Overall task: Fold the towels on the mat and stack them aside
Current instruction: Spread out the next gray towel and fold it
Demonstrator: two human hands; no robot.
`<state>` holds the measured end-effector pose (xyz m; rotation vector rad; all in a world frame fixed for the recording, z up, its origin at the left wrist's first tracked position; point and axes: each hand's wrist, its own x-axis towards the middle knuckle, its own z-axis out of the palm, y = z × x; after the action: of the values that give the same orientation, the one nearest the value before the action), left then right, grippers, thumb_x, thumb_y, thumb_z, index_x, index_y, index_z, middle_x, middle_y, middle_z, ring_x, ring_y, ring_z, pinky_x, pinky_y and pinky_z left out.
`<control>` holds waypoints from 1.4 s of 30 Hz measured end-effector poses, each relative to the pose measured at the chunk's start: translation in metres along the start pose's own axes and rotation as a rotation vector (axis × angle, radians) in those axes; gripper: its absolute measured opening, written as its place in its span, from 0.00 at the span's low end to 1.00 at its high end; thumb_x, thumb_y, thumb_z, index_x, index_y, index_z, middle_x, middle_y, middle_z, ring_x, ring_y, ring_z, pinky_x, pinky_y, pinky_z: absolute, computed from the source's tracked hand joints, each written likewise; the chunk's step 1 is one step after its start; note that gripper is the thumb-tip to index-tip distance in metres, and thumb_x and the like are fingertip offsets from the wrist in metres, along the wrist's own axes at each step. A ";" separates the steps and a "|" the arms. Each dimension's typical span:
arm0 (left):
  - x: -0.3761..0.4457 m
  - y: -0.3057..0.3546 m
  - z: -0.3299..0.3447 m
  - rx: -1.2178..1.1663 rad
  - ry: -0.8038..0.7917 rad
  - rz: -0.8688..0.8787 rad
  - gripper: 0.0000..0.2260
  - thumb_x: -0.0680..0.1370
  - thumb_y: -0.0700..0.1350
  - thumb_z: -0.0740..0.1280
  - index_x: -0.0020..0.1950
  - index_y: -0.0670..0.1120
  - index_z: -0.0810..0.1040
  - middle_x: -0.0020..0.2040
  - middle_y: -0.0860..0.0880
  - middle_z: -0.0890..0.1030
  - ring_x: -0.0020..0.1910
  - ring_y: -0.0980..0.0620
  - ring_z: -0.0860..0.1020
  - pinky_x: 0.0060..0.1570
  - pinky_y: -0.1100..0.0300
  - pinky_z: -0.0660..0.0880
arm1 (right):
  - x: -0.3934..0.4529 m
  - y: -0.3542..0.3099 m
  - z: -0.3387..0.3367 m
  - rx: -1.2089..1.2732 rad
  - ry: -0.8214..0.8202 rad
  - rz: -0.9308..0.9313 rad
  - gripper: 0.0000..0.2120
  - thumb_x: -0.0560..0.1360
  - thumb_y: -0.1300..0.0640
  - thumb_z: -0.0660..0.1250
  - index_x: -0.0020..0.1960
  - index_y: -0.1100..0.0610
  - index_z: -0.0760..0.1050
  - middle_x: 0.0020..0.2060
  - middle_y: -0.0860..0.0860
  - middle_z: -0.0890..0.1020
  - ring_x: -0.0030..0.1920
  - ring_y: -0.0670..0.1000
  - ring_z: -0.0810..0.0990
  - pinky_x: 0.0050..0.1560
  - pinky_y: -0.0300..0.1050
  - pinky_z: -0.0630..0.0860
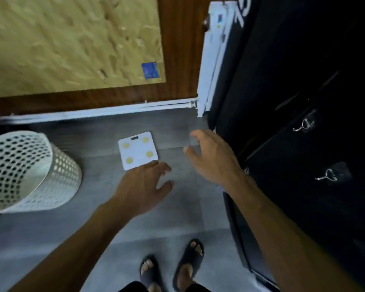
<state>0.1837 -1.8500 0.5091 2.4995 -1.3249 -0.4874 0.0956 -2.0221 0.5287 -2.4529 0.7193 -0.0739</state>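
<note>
Both hands, left hand (143, 186) and right hand (213, 157), hang loose, holding nothing. No towels show. Yellow mat (72, 43) lies upper left, nearer the left hand.

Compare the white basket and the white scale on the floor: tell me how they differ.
The basket stands tall with perforated walls full of round holes; the scale is a flat, solid square slab. The basket sits at the far left of the tiled floor; the scale lies near the middle, just beyond the left hand. The scale bears four yellow discs and a small dark display; the basket has no such marks. Both are white and rest on the grey tiles.
</note>
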 end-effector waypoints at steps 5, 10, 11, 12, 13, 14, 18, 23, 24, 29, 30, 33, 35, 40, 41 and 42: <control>-0.092 0.014 -0.017 -0.006 0.082 -0.110 0.16 0.76 0.57 0.65 0.60 0.52 0.76 0.57 0.53 0.81 0.54 0.52 0.80 0.52 0.54 0.77 | -0.065 -0.047 -0.011 -0.069 -0.046 -0.131 0.21 0.79 0.47 0.62 0.69 0.56 0.69 0.61 0.53 0.77 0.61 0.54 0.75 0.58 0.52 0.74; -0.195 0.032 -0.017 -0.040 0.147 -0.176 0.15 0.76 0.58 0.65 0.59 0.52 0.76 0.54 0.53 0.79 0.53 0.50 0.79 0.52 0.55 0.75 | -0.149 -0.092 -0.015 -0.121 -0.095 -0.176 0.21 0.79 0.45 0.61 0.69 0.53 0.68 0.62 0.52 0.76 0.62 0.54 0.74 0.61 0.55 0.73; -0.217 0.036 -0.016 -0.058 0.150 -0.197 0.15 0.76 0.58 0.65 0.58 0.52 0.75 0.54 0.52 0.79 0.53 0.50 0.79 0.52 0.55 0.75 | -0.167 -0.100 -0.016 -0.139 -0.108 -0.196 0.21 0.79 0.45 0.61 0.68 0.53 0.68 0.61 0.52 0.76 0.62 0.54 0.74 0.60 0.55 0.73; -0.238 0.040 -0.015 -0.072 0.150 -0.218 0.15 0.76 0.58 0.65 0.58 0.52 0.75 0.54 0.52 0.78 0.53 0.49 0.79 0.53 0.55 0.75 | -0.185 -0.108 -0.016 -0.161 -0.125 -0.217 0.20 0.79 0.46 0.61 0.68 0.53 0.69 0.60 0.52 0.76 0.60 0.54 0.75 0.59 0.55 0.74; -0.260 0.046 -0.014 -0.080 0.154 -0.237 0.15 0.76 0.58 0.65 0.58 0.52 0.75 0.54 0.52 0.78 0.53 0.49 0.78 0.53 0.54 0.75 | -0.203 -0.116 -0.018 -0.186 -0.140 -0.243 0.19 0.79 0.46 0.61 0.67 0.53 0.69 0.60 0.52 0.76 0.60 0.54 0.75 0.58 0.54 0.74; -0.283 0.051 -0.012 -0.083 0.159 -0.258 0.16 0.76 0.58 0.65 0.58 0.52 0.75 0.54 0.52 0.78 0.53 0.49 0.78 0.53 0.54 0.75 | -0.220 -0.123 -0.019 -0.215 -0.153 -0.267 0.20 0.79 0.45 0.61 0.67 0.53 0.69 0.60 0.52 0.76 0.59 0.54 0.75 0.57 0.54 0.75; -0.371 0.081 0.002 -0.115 0.189 -0.373 0.15 0.75 0.58 0.66 0.58 0.54 0.74 0.53 0.55 0.77 0.54 0.50 0.78 0.52 0.52 0.76 | -0.286 -0.144 -0.016 -0.272 -0.197 -0.375 0.21 0.79 0.45 0.60 0.69 0.54 0.68 0.62 0.52 0.76 0.61 0.54 0.74 0.58 0.53 0.74; -0.471 0.129 0.036 -0.117 0.241 -0.513 0.16 0.76 0.58 0.64 0.60 0.54 0.74 0.54 0.55 0.77 0.55 0.51 0.78 0.53 0.53 0.76 | -0.365 -0.149 0.005 -0.280 -0.265 -0.511 0.21 0.79 0.44 0.60 0.68 0.53 0.68 0.62 0.52 0.75 0.62 0.54 0.73 0.58 0.52 0.73; -0.490 0.140 0.046 -0.109 0.247 -0.555 0.16 0.76 0.58 0.64 0.61 0.54 0.74 0.55 0.54 0.77 0.55 0.50 0.78 0.53 0.54 0.75 | -0.383 -0.148 0.011 -0.280 -0.280 -0.549 0.21 0.79 0.44 0.60 0.68 0.53 0.68 0.62 0.52 0.76 0.62 0.54 0.73 0.59 0.52 0.73; -0.590 0.204 0.097 -0.122 0.289 -0.741 0.15 0.75 0.57 0.64 0.59 0.53 0.74 0.55 0.54 0.77 0.55 0.48 0.78 0.48 0.56 0.72 | -0.483 -0.140 0.040 -0.272 -0.384 -0.716 0.21 0.78 0.44 0.62 0.67 0.53 0.70 0.61 0.52 0.76 0.62 0.55 0.73 0.61 0.53 0.71; -0.612 0.216 0.106 -0.133 0.296 -0.772 0.15 0.75 0.57 0.64 0.58 0.53 0.74 0.54 0.54 0.77 0.54 0.49 0.78 0.47 0.57 0.72 | -0.504 -0.140 0.045 -0.275 -0.407 -0.740 0.21 0.78 0.44 0.62 0.67 0.53 0.70 0.61 0.52 0.76 0.62 0.55 0.73 0.61 0.53 0.71; -0.678 0.249 0.133 -0.182 0.336 -0.864 0.14 0.75 0.58 0.65 0.57 0.52 0.75 0.52 0.54 0.77 0.50 0.49 0.78 0.44 0.57 0.73 | -0.567 -0.148 0.060 -0.282 -0.482 -0.823 0.21 0.77 0.44 0.63 0.66 0.53 0.70 0.60 0.52 0.76 0.62 0.56 0.73 0.61 0.52 0.70; -0.722 0.268 0.150 -0.203 0.367 -0.923 0.14 0.75 0.58 0.65 0.56 0.53 0.75 0.51 0.54 0.78 0.49 0.49 0.79 0.43 0.56 0.74 | -0.610 -0.158 0.072 -0.286 -0.533 -0.896 0.21 0.77 0.44 0.63 0.66 0.53 0.71 0.60 0.52 0.76 0.62 0.56 0.74 0.61 0.52 0.70; -0.833 0.301 0.182 -0.248 0.444 -1.070 0.15 0.74 0.58 0.66 0.57 0.52 0.76 0.51 0.54 0.78 0.48 0.48 0.79 0.44 0.54 0.76 | -0.721 -0.190 0.105 -0.279 -0.573 -1.076 0.20 0.76 0.45 0.65 0.64 0.55 0.73 0.58 0.54 0.78 0.60 0.58 0.75 0.59 0.50 0.71; -0.856 0.306 0.187 -0.249 0.465 -1.096 0.15 0.74 0.58 0.66 0.56 0.52 0.76 0.51 0.53 0.78 0.48 0.48 0.80 0.44 0.54 0.76 | -0.744 -0.199 0.113 -0.283 -0.582 -1.112 0.20 0.76 0.45 0.65 0.64 0.55 0.73 0.58 0.55 0.78 0.59 0.58 0.76 0.59 0.50 0.71; -0.881 0.309 0.194 -0.252 0.486 -1.119 0.15 0.74 0.58 0.67 0.56 0.52 0.76 0.51 0.53 0.78 0.48 0.48 0.80 0.44 0.53 0.77 | -0.769 -0.207 0.122 -0.287 -0.593 -1.144 0.20 0.76 0.46 0.65 0.64 0.55 0.73 0.58 0.55 0.78 0.59 0.58 0.76 0.59 0.51 0.72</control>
<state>-0.5892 -1.2986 0.6002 2.6520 0.3618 -0.1790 -0.4366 -1.4235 0.6203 -2.6071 -1.0005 0.3247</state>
